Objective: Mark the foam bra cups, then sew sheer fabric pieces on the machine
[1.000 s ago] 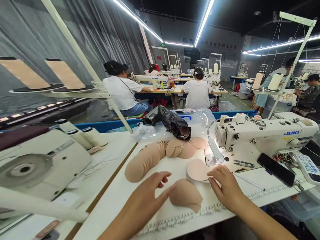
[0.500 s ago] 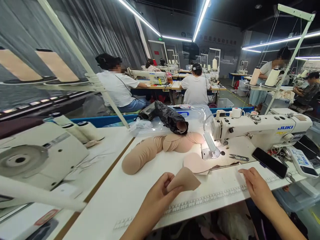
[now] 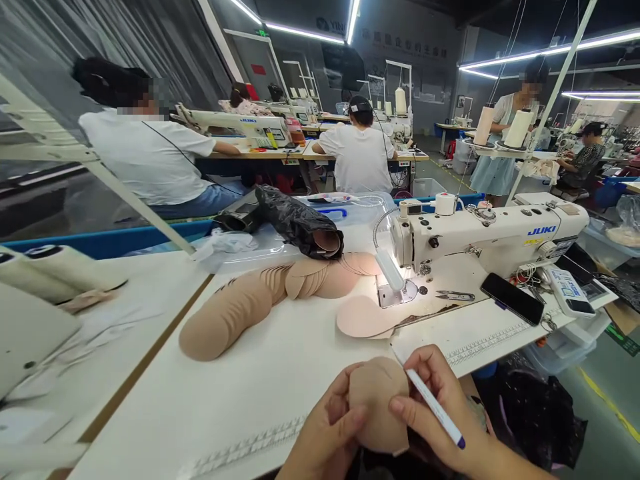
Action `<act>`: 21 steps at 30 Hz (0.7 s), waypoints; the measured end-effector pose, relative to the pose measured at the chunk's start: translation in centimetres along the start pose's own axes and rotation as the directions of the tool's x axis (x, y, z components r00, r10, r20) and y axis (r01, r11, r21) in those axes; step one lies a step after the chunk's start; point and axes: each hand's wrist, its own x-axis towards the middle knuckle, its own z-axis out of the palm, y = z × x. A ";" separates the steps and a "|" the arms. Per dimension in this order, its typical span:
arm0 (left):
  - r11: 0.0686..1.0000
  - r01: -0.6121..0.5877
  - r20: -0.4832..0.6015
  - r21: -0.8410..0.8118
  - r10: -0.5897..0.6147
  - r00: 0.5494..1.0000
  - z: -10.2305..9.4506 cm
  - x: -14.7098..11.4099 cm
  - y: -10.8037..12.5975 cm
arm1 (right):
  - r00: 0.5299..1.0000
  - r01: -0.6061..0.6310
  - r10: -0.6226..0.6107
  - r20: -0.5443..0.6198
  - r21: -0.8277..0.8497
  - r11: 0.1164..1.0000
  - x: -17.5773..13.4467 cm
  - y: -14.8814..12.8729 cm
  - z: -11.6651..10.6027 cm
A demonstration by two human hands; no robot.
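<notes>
A beige cup-shaped piece (image 3: 379, 400), bent into a curve, is held over the table's front edge. My left hand (image 3: 327, 423) grips its left side, thumb on the near face. My right hand (image 3: 457, 403) pinches the right side with thumb and fingers. A white marker pen (image 3: 434, 403) with a purple end is also tucked in that right hand, slanting across the fingers. Beyond the hands a pale pink flat piece (image 3: 365, 317) lies by the sewing machine (image 3: 480, 230), under its lit lamp (image 3: 390, 270). Overlapping beige pieces (image 3: 220, 323) spread in a row to the left.
Thread snips (image 3: 455, 295) and a black phone (image 3: 513, 298) lie right of the needle area. A black plastic bag (image 3: 300, 223) rests on a clear plastic box behind the pieces. A printed ruler (image 3: 250, 443) runs along the front edge. Several people sit at machines beyond.
My right hand has come left to the beige piece, and the pen now shows in it. The left hand has brought the piece nearer and lower. The view has turned right.
</notes>
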 end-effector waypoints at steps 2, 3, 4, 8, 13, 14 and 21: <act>0.999 0.033 -0.064 -0.035 -0.036 0.997 0.4 0.2 -0.3 | 0.998 0.003 -0.006 -0.055 -0.052 0.999 -0.3 0.0 -0.3; 0.999 0.035 -0.100 -0.041 -0.039 0.994 0.6 0.3 -0.3 | 0.993 0.010 -0.020 -0.119 -0.085 0.996 -0.2 0.1 -0.6; 0.999 0.027 -0.133 -0.043 -0.033 0.991 0.9 0.4 -0.3 | 0.981 0.016 -0.038 -0.193 -0.114 0.993 -0.1 0.1 -0.9; 0.998 -0.014 -0.228 -0.055 0.001 0.974 2.1 0.1 -0.1 | 0.927 -0.007 -0.017 -0.374 -0.061 0.998 0.9 0.2 -2.4; 0.997 -0.006 -0.259 -0.079 -0.015 0.966 3.2 -0.5 0.1 | 0.912 -0.096 0.112 -0.394 0.061 0.994 1.7 -0.2 -2.1; 0.997 0.003 -0.256 -0.075 -0.022 0.966 3.3 -0.5 0.1 | 0.914 -0.110 0.133 -0.384 0.083 0.991 1.7 -0.3 -1.9; 0.997 0.004 -0.219 -0.071 -0.019 0.976 3.0 -0.3 0.0 | 0.926 -0.115 0.173 -0.334 0.184 0.976 1.4 -1.8 -1.5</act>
